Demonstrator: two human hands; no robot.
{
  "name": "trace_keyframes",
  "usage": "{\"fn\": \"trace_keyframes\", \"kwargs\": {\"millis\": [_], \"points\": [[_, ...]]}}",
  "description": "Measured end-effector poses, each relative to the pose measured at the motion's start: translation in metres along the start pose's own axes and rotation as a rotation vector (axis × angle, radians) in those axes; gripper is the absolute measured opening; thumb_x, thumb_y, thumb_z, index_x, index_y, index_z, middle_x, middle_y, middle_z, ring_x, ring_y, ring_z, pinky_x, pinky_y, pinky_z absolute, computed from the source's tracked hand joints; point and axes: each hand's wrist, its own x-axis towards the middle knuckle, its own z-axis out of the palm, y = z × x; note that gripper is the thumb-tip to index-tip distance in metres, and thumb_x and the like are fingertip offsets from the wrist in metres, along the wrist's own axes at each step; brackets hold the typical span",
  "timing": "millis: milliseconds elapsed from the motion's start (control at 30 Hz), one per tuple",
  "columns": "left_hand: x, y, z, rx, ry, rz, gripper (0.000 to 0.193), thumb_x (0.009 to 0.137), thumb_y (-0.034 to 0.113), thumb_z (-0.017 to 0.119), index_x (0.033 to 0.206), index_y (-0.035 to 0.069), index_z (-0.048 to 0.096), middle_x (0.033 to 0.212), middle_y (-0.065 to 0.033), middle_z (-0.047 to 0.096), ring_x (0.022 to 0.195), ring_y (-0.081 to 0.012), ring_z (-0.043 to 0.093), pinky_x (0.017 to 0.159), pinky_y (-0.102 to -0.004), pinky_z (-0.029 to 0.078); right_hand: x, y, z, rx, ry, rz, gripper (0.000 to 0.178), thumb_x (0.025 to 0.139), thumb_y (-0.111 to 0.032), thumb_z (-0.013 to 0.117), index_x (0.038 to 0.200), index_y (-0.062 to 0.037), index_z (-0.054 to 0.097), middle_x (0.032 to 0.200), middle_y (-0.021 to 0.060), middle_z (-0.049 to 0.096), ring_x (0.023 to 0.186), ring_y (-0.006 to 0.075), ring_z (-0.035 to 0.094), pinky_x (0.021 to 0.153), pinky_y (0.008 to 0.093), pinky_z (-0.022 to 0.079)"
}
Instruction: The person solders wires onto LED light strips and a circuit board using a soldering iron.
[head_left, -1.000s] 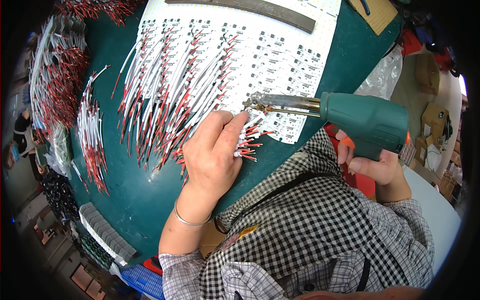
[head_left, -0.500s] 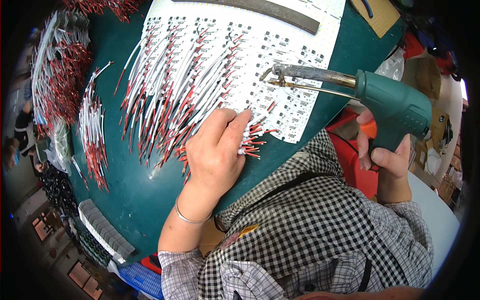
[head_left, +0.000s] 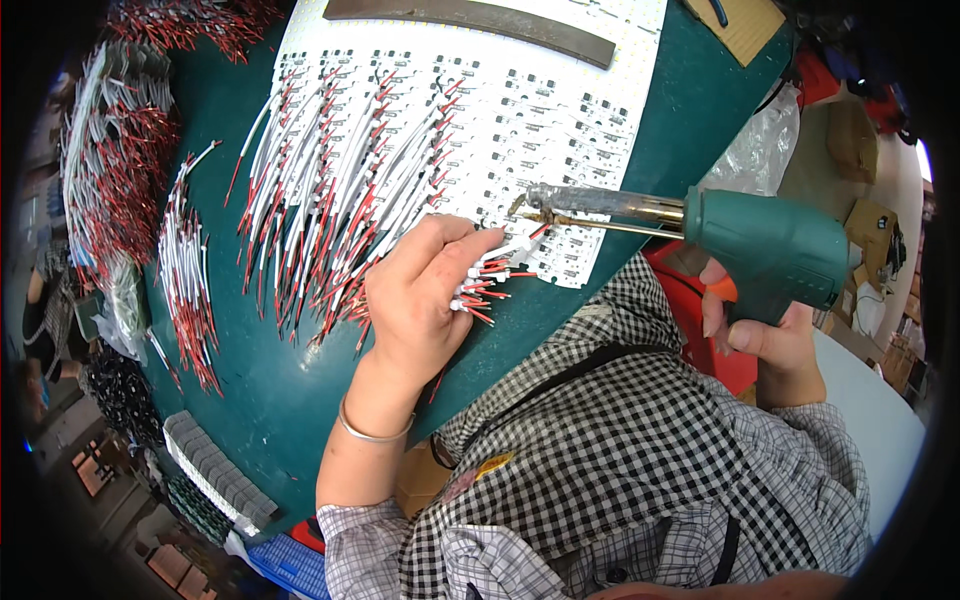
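Note:
My left hand [head_left: 415,290] is closed round a bunch of short white wires [head_left: 488,282] with red ends, over the lower edge of a white sheet of circuit boards [head_left: 640,70]. One wire end sticks out of the bunch toward the right. My right hand [head_left: 775,340] grips a green soldering gun [head_left: 770,240] by its handle, a finger at the orange trigger. The gun's metal tip points left, very close to that wire end; whether they touch I cannot tell. Rows of red and white wires [head_left: 335,210] hang from the boards on the sheet's left part.
A dark flat bar [head_left: 480,28] lies across the sheet's far part. To the left on the green table [head_left: 310,390] are a loose wire bundle [head_left: 188,270] and a thick wire pile [head_left: 115,170]. Cardboard [head_left: 750,28] lies far right; grey stacked pieces [head_left: 215,470] stand near left.
The soldering gun has come down and left, its tip now beside the wire end near my left hand. My left hand, still holding the bunch, has shifted slightly left.

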Motion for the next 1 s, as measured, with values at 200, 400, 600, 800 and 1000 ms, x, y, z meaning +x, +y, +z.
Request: {"fn": "trace_keyframes", "kwargs": {"millis": [200, 400, 600, 800, 1000], "points": [[-0.003, -0.002, 0.001, 0.016, 0.002, 0.04, 0.043, 0.055, -0.009, 0.062, 0.096, 0.003, 0.066, 0.083, -0.0096, 0.062, 0.069, -0.0243, 0.062, 0.055, -0.0322, 0.05, -0.001, 0.011, -0.004, -0.03, -0.057, -0.027, 0.062, 0.069, -0.016, 0.077, 0.119, 0.0062, 0.048, 0.093, 0.0187, 0.06, 0.062, 0.0183, 0.06, 0.044, 0.0239, 0.048], [-0.006, 0.003, 0.003, 0.116, 0.014, 0.087, 0.039, 0.06, -0.005, 0.063, 0.098, 0.002, 0.065, 0.083, -0.0099, 0.061, 0.068, -0.0235, 0.062, 0.055, -0.0315, 0.05, 0.003, 0.012, -0.004, -0.115, -0.204, -0.103, 0.056, 0.072, -0.012, 0.073, 0.12, 0.0032, 0.049, 0.096, 0.0159, 0.06, 0.068, 0.0184, 0.061, 0.054, 0.0261, 0.05], [-0.007, 0.006, 0.005, 0.188, 0.031, 0.104, 0.037, 0.062, -0.004, 0.064, 0.099, 0.0, 0.065, 0.084, -0.011, 0.061, 0.068, -0.023, 0.062, 0.054, -0.0306, 0.05, -0.001, 0.009, -0.005, -0.3, -0.205, -0.099, 0.048, 0.075, -0.009, 0.07, 0.118, 0.0025, 0.05, 0.094, 0.0131, 0.06, 0.072, 0.0183, 0.06, 0.059, 0.0282, 0.05], [-0.005, 0.008, 0.005, 0.206, 0.015, 0.104, 0.037, 0.061, -0.004, 0.063, 0.098, -0.001, 0.065, 0.084, -0.0108, 0.06, 0.069, -0.0227, 0.062, 0.055, -0.0307, 0.05, 0.002, 0.004, -0.001, -0.199, -0.117, -0.098, 0.055, 0.071, -0.015, 0.074, 0.116, 0.0045, 0.049, 0.085, 0.0136, 0.059, 0.064, 0.0171, 0.059, 0.052, 0.026, 0.049], [-0.006, 0.008, 0.003, 0.211, 0.008, 0.111, 0.038, 0.06, -0.002, 0.064, 0.097, 0.0, 0.066, 0.084, -0.0098, 0.06, 0.069, -0.0226, 0.061, 0.056, -0.0313, 0.05, 0.008, -0.011, 0.001, 0.044, 0.054, -0.042, 0.063, 0.067, -0.021, 0.074, 0.114, 0.0123, 0.048, 0.096, 0.0168, 0.058, 0.055, 0.0134, 0.056, 0.044, 0.0226, 0.046]]}}
